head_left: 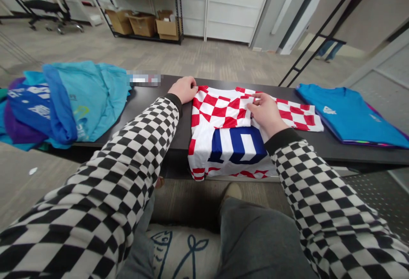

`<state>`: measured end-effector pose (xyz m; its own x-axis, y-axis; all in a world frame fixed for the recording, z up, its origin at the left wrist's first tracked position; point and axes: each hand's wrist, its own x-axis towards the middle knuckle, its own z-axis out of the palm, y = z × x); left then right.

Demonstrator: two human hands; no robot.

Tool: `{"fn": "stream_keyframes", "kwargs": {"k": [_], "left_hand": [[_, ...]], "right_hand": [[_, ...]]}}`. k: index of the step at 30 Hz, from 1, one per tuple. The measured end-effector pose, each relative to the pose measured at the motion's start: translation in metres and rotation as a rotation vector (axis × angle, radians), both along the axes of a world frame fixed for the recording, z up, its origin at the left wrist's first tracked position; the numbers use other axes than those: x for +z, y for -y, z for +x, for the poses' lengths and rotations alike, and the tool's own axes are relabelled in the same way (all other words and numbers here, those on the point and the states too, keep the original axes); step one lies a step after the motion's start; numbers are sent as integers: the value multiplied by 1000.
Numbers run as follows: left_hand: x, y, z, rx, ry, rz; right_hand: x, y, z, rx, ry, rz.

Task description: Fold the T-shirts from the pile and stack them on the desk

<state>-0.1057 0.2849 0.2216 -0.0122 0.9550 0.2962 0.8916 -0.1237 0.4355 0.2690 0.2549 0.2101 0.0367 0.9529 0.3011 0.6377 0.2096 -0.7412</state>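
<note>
- On my feed, the step in hand looks like folding the red-and-white checked fabric shirt with a dark-blue number (230, 117): a checked flap (228, 108) lies across its upper part, and I judge it is being squared up.
- The next move, I'd say, calls for smoothing that flap flat, then bringing the long checked sleeve (300, 115) on the right inward over the body.
- The shirt lies on the matte black bench (143, 98), between both grips and in front of them, its number end hanging over the near edge.
- My left grip (183, 90) touches the shirt's upper left corner, thumb and fingers drawn together; I cannot tell whether cloth is caught between them.
- My right grip (266, 110) appears to pinch the flap's free edge, with the sleeve reaching out beyond it.
- Well apart, a crumpled blue-and-turquoise garment heap (96, 100) lies left and a flat, folded bright-blue shirt (345, 113) right.
</note>
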Motion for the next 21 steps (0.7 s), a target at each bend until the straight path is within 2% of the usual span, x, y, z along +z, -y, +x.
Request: {"fn": "stream_keyframes", "kwargs": {"k": [3,6,8,10,13,15,16,18,21], "left_hand": [[4,16,-1,34,67,34],[14,54,6,95,113,103],[19,97,19,112,117,169],[20,155,36,77,113,243],[11,246,60,-40,116,305],[4,289,69,9,127,319],[3,300,71,39,132,318],[6,301,70,48,119,292],[19,260,58,-121,4,148]], "right_hand": [[3,3,-2,12,26,-33],[6,9,-6,-5,54,-4],[6,11,-9,-20,73,12],[6,13,-12,-32,85,31],[6,14,-16,-41,97,75],[5,16,-17,-38,111,107],[5,17,-17,-34,119,120],[5,20,-18,-24,132,132],[6,24,-19,-21,127,136]]}}
